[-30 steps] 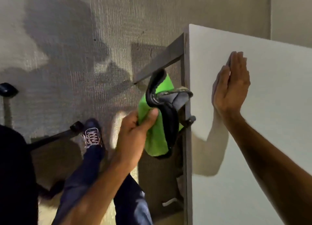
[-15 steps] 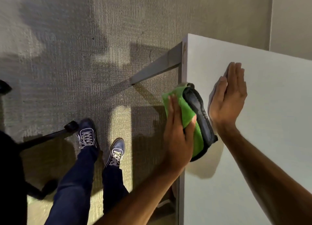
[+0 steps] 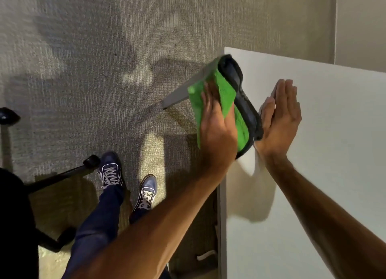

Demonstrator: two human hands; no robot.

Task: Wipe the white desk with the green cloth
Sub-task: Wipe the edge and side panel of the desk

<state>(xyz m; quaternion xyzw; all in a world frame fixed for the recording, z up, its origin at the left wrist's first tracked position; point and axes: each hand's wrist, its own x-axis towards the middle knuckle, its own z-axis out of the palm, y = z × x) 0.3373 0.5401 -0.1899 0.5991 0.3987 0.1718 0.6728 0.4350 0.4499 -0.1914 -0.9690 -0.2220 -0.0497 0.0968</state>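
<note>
The white desk [image 3: 325,145] fills the right side, its left edge running down the middle of the view. A green cloth [image 3: 226,94] with a dark grey backing is folded over that left edge near the far corner. My left hand [image 3: 217,121] presses flat on the cloth from the outer side, fingers pointing away from me. My right hand [image 3: 279,113] lies flat on the desk top just right of the cloth, fingers together, holding nothing. Part of the cloth is hidden behind my left hand.
Grey carpet [image 3: 83,59] lies below the desk on the left. A grey desk leg [image 3: 179,94] slants out under the corner. My two feet in blue sneakers [image 3: 110,170] stand by a black office chair base [image 3: 62,174] at the lower left.
My left hand brought the cloth from below the desk up onto its left edge and slid it toward the far corner. My right hand has stayed flat on the desk top.
</note>
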